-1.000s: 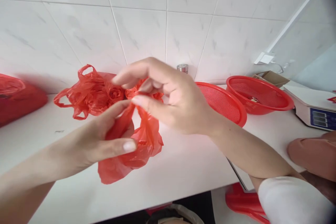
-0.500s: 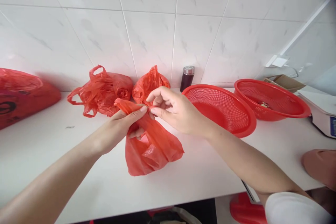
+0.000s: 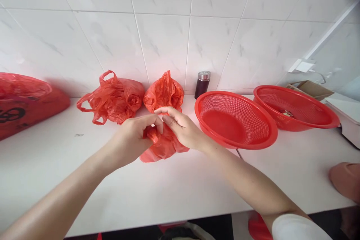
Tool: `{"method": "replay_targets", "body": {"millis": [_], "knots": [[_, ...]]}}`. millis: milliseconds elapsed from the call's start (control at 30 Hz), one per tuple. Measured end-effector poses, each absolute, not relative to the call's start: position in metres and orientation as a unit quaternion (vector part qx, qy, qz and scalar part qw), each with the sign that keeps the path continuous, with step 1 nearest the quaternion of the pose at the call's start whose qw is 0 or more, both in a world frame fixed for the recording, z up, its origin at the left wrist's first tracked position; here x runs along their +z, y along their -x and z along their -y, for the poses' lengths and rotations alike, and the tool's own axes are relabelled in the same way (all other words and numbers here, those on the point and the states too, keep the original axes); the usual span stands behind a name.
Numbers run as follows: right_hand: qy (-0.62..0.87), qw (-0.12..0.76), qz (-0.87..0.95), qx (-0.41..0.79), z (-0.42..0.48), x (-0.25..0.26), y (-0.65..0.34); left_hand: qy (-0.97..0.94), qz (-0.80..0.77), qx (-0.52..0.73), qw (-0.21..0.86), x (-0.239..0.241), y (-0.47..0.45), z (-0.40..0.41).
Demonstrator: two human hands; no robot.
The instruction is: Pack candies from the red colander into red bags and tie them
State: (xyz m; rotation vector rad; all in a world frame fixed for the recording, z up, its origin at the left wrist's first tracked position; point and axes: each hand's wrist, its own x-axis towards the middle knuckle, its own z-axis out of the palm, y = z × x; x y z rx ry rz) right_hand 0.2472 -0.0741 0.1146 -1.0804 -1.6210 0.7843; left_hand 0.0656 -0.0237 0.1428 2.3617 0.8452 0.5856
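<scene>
Holding a red plastic bag (image 3: 163, 152) above the counter (image 3: 180, 191), the left hand (image 3: 133, 137) is keeping its grip curled tightly around a gathered twist, whose end is poking rightward out of the fist. The bag's loose body is spreading sideways below both hands, its lower edge facing the wearer; its full long axis is hiding behind the fingers. The right hand (image 3: 185, 129) is bending thumb and forefinger toward the left fingertips, but I cannot tell whether that grip is pinching plastic. Right behind, a bunched red bag (image 3: 164, 92) is standing partly covered by the fingers, with a heap of handled bags (image 3: 114, 97) lying to its left. A dark bottle (image 3: 202, 86) is standing by the wall, and a red colander (image 3: 225, 120) is sitting just beside the right wrist, overlapping a second colander (image 3: 303, 108), whose small contents are proving unclear. At far left, a large red bag (image 3: 36, 108) is running out of view.
</scene>
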Motion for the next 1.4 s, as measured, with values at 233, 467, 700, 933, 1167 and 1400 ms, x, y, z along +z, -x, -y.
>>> {"method": "replay_targets", "body": {"millis": [233, 467, 700, 933, 1167, 1400], "knots": [[0.382, 0.529, 0.607, 0.454, 0.069, 0.091, -0.245, -0.884, -0.296, 0.345, 0.108, 0.127, -0.073, 0.018], [0.477, 0.572, 0.552, 0.376, 0.069, 0.070, -0.255, -0.853, -0.368, 0.182, 0.323, 0.117, -0.056, 0.001], [0.602, 0.599, 0.461, 0.256, 0.034, 0.003, -0.277, -0.679, -0.510, 0.321, 0.420, 0.043, -0.007, 0.002], [0.610, 0.549, 0.519, 0.238, 0.027, -0.007, -0.252, -0.675, -0.448, 0.460, 0.364, 0.003, -0.045, 0.000], [0.606, 0.546, 0.524, 0.242, 0.021, -0.020, -0.243, -0.715, -0.469, 0.428, 0.292, -0.017, -0.090, -0.031], [0.615, 0.540, 0.522, 0.239, 0.006, -0.034, -0.275, -0.750, -0.534, 0.306, 0.243, -0.020, -0.077, -0.046]]}}
